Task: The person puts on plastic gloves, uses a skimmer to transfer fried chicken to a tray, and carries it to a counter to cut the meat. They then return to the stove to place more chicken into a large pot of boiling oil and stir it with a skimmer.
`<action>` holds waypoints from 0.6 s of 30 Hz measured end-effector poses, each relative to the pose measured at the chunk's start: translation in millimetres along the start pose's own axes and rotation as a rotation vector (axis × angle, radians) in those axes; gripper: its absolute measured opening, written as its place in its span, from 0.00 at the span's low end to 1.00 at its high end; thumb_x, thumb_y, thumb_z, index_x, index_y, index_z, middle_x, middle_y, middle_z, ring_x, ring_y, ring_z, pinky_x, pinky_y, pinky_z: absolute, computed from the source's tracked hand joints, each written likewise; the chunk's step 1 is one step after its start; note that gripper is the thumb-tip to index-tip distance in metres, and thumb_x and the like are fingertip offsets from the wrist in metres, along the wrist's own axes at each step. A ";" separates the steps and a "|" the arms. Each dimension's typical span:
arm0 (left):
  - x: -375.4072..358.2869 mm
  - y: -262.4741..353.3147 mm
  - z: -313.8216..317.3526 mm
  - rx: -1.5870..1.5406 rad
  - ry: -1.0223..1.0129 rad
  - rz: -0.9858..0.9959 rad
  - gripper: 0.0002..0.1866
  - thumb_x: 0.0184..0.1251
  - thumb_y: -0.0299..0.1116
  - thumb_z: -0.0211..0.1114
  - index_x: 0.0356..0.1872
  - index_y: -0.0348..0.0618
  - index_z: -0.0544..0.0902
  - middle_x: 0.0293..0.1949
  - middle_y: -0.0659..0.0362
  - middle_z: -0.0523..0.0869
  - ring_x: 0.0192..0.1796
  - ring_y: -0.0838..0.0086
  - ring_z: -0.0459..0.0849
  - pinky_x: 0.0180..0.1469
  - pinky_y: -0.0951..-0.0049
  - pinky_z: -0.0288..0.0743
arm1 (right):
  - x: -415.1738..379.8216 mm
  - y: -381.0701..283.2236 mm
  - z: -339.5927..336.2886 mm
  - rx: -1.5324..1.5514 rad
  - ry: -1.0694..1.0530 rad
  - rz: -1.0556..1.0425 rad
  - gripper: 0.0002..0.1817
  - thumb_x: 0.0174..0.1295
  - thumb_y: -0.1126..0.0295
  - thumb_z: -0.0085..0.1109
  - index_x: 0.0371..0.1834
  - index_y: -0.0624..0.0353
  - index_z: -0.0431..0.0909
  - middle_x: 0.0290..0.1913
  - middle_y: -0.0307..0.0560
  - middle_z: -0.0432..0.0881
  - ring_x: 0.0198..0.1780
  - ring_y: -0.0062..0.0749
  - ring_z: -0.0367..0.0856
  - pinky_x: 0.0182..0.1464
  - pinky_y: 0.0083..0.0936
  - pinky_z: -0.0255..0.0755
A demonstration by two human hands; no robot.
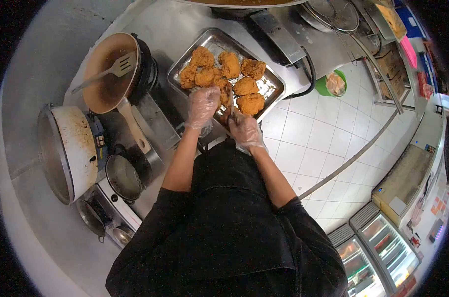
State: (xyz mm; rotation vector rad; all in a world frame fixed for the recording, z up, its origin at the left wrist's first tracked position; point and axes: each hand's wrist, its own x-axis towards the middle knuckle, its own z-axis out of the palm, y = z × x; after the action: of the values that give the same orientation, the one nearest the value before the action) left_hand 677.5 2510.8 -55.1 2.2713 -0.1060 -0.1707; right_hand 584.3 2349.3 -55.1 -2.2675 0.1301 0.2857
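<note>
I am looking down at a shiny rectangular metal tray (271, 94) that is holding craggy, golden-brown fried chicken pieces (228, 74) on the steel counter (175, 24). My left hand (203, 106) and right hand (244, 129), both in thin crinkled clear gloves, are working close together at the tray's near edge, pinching one darker piece (225, 95) between them. The tray's right corner is jutting over the tiled floor (323, 143), while a round brown pan (110, 74) holding a slotted spatula (116, 68) is crowding the left.
</note>
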 end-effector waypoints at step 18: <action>-4.3 10.5 -2.9 -0.018 0.042 0.089 0.09 0.66 0.34 0.63 0.34 0.40 0.87 0.32 0.44 0.85 0.37 0.48 0.87 0.39 0.57 0.78 | 12.5 -13.2 0.8 -0.049 -0.103 0.024 0.23 0.63 0.51 0.60 0.39 0.66 0.82 0.36 0.68 0.85 0.42 0.64 0.85 0.49 0.50 0.78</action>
State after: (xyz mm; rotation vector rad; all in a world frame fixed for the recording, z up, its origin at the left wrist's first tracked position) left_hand 673.5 2506.7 -44.9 2.2457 -0.1820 -0.0766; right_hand 598.8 2358.6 -49.0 -2.2956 0.0978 0.4218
